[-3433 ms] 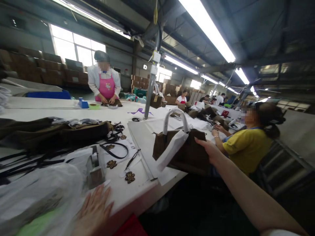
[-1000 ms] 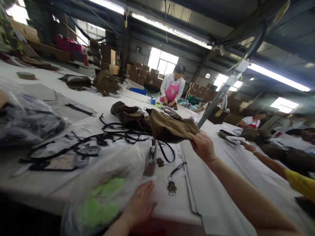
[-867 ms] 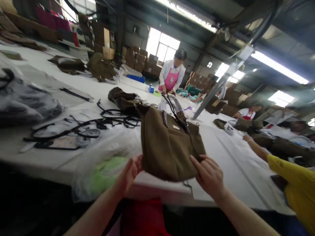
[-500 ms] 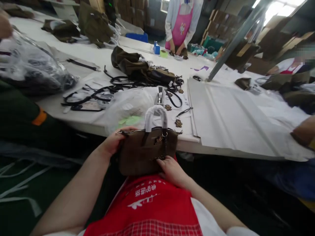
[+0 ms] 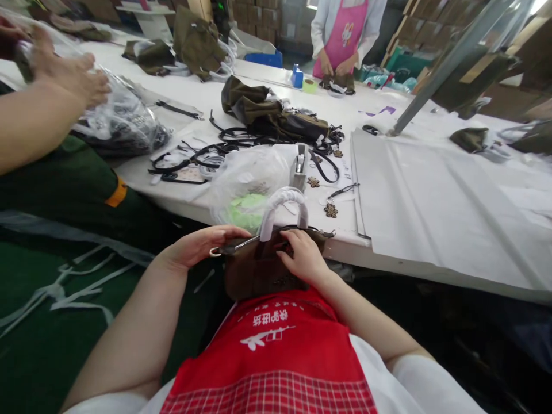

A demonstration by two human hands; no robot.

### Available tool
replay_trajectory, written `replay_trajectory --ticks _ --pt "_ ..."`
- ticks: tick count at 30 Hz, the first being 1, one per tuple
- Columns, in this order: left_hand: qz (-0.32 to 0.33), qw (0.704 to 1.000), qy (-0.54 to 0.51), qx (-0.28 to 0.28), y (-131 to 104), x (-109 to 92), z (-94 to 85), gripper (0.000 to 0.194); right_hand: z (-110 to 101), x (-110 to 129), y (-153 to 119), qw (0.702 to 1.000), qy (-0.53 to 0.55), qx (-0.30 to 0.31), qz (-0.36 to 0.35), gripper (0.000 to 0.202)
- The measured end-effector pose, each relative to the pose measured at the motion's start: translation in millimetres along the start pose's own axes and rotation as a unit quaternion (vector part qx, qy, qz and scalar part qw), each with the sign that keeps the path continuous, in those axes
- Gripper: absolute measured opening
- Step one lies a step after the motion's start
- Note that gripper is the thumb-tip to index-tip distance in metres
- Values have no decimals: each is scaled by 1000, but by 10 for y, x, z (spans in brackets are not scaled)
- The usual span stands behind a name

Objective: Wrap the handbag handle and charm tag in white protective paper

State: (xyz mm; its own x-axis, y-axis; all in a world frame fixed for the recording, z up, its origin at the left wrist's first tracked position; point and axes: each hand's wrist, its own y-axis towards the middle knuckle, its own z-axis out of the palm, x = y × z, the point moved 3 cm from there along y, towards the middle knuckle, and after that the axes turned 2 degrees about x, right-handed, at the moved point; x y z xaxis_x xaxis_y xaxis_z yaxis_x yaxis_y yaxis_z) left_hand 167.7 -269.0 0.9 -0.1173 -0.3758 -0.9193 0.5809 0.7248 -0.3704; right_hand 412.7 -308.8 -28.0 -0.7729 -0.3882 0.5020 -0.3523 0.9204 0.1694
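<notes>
A brown handbag (image 5: 248, 279) stands upright against my red apron at the table's edge. Its upright handle (image 5: 282, 198) is wrapped in white. My left hand (image 5: 211, 241) grips the bag's upper left end, beside a zip with a metal ring at its tip. Against the upper front of the bag is my right hand (image 5: 304, 256), its fingers curled at the top edge and its thumb lower down. That hand mostly hides the charm there, and the bag's far side is out of sight.
Just beyond the bag lie a clear plastic bag (image 5: 245, 175), black straps (image 5: 198, 155) and flower-shaped charms (image 5: 331, 210). Farther back are brown bags (image 5: 276, 112). A slanted metal post (image 5: 440, 75) rises at right. At left, a co-worker's hand (image 5: 71, 77) is over plastic-wrapped goods.
My right hand has moved up from the lower front of the handbag to its upper edge. My left hand still holds the left end. A co-worker's arm has come in at left.
</notes>
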Motion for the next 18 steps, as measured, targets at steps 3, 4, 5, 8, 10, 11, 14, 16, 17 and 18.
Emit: replay_trajectory --ticks 3,4,5,8,10,11,14,16,17,18 --pt "-34 995 86 -23 119 -38 44 44 0 63 30 1000 2 -12 -21 33" --pt "-33 992 121 -17 167 -47 74 43 1 75 43 1000 -1 -3 -29 30" --pt "-31 988 154 -4 213 -50 109 43 4 82 58 999 -6 10 -37 26" --pt "-23 976 217 11 305 -43 168 38 16 69 100 998 -12 43 -47 20" --pt "-10 974 226 2 314 -36 163 36 9 56 124 998 -7 48 -46 25" --pt "-3 975 223 4 302 -29 158 36 0 54 135 998 -5 47 -47 30" --pt "6 979 200 40 227 13 166 37 -27 74 173 997 -17 47 -65 29" --pt "4 981 192 39 162 51 177 38 -29 93 205 994 -39 53 -84 19" --pt "5 980 199 24 131 68 179 37 -23 103 222 992 -54 61 -96 14" --pt "7 977 213 2 101 82 180 36 -13 114 235 989 -68 72 -107 11"
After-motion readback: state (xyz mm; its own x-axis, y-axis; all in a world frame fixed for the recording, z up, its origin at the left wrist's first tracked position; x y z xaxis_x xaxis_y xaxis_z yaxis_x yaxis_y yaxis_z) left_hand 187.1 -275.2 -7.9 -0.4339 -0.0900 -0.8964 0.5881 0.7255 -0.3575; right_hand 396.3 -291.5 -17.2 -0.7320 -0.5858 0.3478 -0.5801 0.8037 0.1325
